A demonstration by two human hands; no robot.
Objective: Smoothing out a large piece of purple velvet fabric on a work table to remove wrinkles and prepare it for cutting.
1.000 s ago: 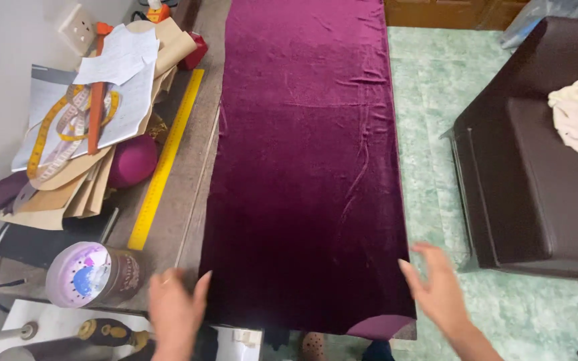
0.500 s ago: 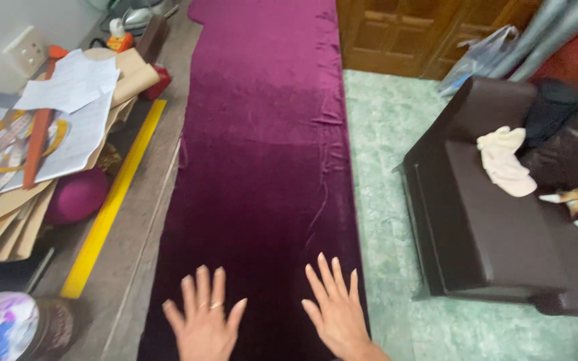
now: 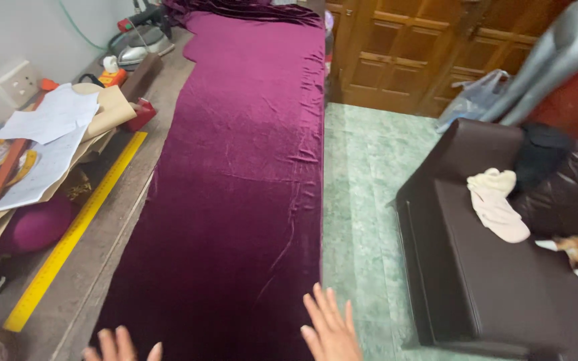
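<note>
A long strip of dark magenta velvet cloth [image 3: 235,167] lies flat along a wooden table and runs away from me. My left hand [image 3: 120,346] shows only its spread fingertips at the bottom edge, resting on the near left part of the cloth. My right hand [image 3: 329,327] lies flat with fingers apart at the cloth's near right edge, by the table's side. Neither hand holds anything.
A yellow ruler [image 3: 75,234] lies along the table left of the cloth. Beside it are paper patterns [image 3: 41,147], a purple ball [image 3: 35,224] and an iron [image 3: 135,40] at the far end. A dark brown sofa [image 3: 503,281] with a cream cloth [image 3: 496,204] stands right, across a green floor.
The view has tilted up and farther along the table. Both hands have slid down to the bottom edge of the picture and moved wider apart on the cloth.
</note>
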